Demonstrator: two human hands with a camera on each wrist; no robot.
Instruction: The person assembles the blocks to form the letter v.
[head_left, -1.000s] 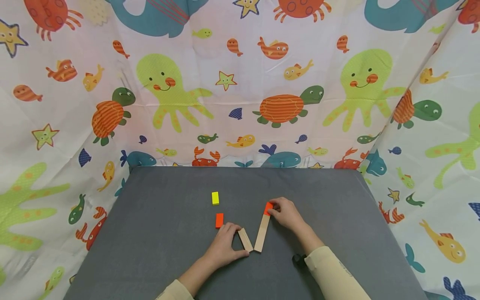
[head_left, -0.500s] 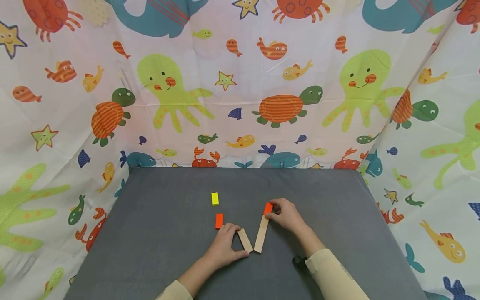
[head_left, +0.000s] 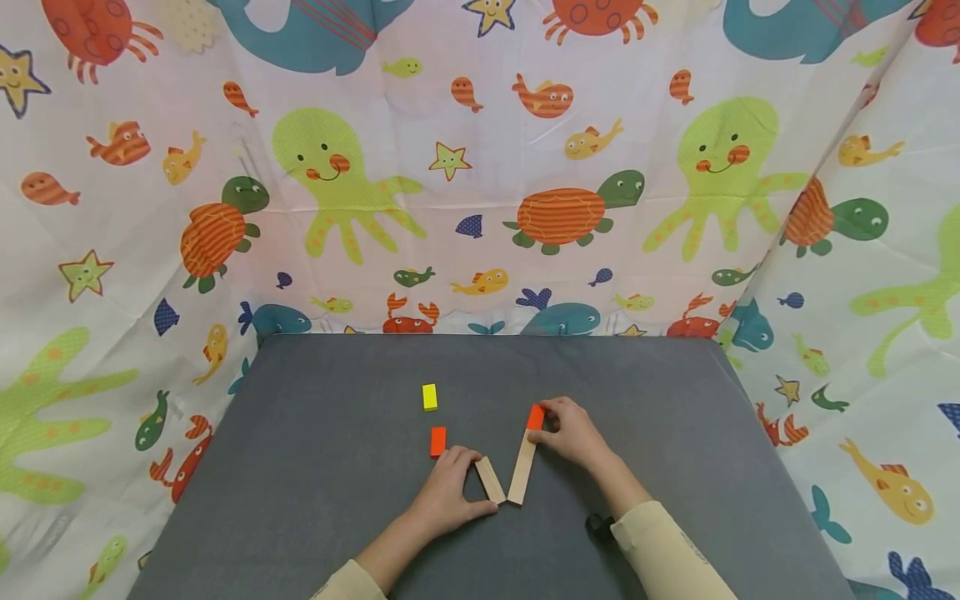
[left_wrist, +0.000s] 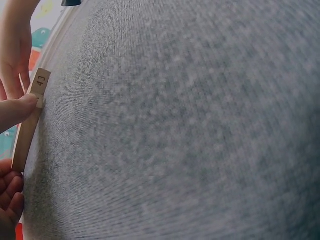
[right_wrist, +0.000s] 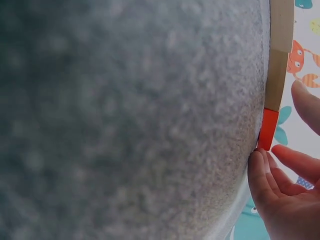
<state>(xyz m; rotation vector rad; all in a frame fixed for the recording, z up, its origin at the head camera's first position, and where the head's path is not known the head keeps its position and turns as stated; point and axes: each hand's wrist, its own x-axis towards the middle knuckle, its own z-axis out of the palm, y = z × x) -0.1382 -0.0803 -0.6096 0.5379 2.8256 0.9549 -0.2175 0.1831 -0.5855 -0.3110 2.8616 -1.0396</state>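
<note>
Two wooden strips form a V on the grey table, meeting at the near end. My left hand holds the short left plain wooden block, thumb at its near end and fingertips at its far end. The longer right plain wooden strip has an orange block at its far end. My right hand has its fingers at the far end of this orange block; in the right wrist view its thumb stands apart from the blocks. A number 43 marks a wooden end face in the left wrist view.
A second orange block lies just beyond the left hand's knuckles. Farther back is a yellow block. The grey tabletop is bordered by a curtain printed with sea animals. A dark object sits at the right wrist.
The right thumb has shifted slightly toward the near end of the orange block. The left hand and the blocks look the same.
</note>
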